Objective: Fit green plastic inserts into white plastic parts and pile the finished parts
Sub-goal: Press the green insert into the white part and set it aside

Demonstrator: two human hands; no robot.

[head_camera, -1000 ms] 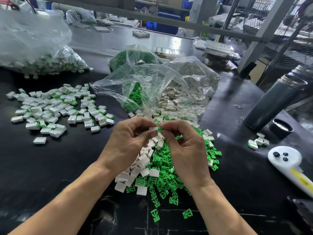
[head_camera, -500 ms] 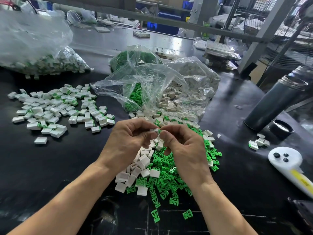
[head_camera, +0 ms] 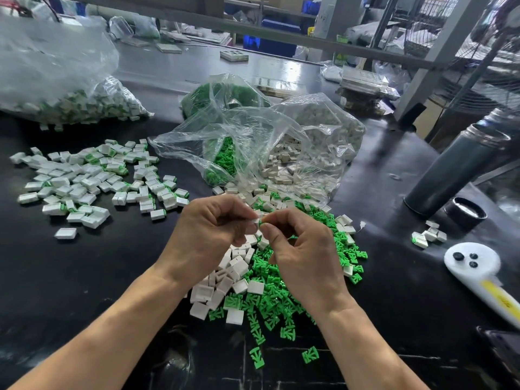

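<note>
**Asker:** Hands first, please: what are they doing?

**Describer:** Both hands meet above the black table (head_camera: 70, 277). Left hand (head_camera: 209, 235) pinches a small white part (head_camera: 256, 221) between thumb and fingertips. Right hand (head_camera: 304, 257) pinches a green insert (head_camera: 261, 222) against that part's end; only a sliver of green shows. My judgement: one insert is being pressed in, not yet seated.

**Asker:** What lies directly beneath them?

**Describer:** A loose supply heap (head_camera: 253, 285) of unassembled pieces, white shells on the left side, green inserts on the right, many dozens in all.

**Asker:** And finished pieces?

**Describer:** Farther off to the left, a spread pile of finished parts (head_camera: 92, 178), white with green showing at their edges. Beyond it, a clear bag of finished parts (head_camera: 70, 105) lies bulging.

**Asker:** More stock behind the heap?

**Describer:** Yes. An open clear bag (head_camera: 253, 142) spills green and white pieces toward the heap, with a second bag of green inserts (head_camera: 219, 94) behind it. To the right stands a dark flask (head_camera: 455, 170).

**Asker:** So how far along?

**Describer:** A fair batch looks done, yet much more remains unassembled.
</note>
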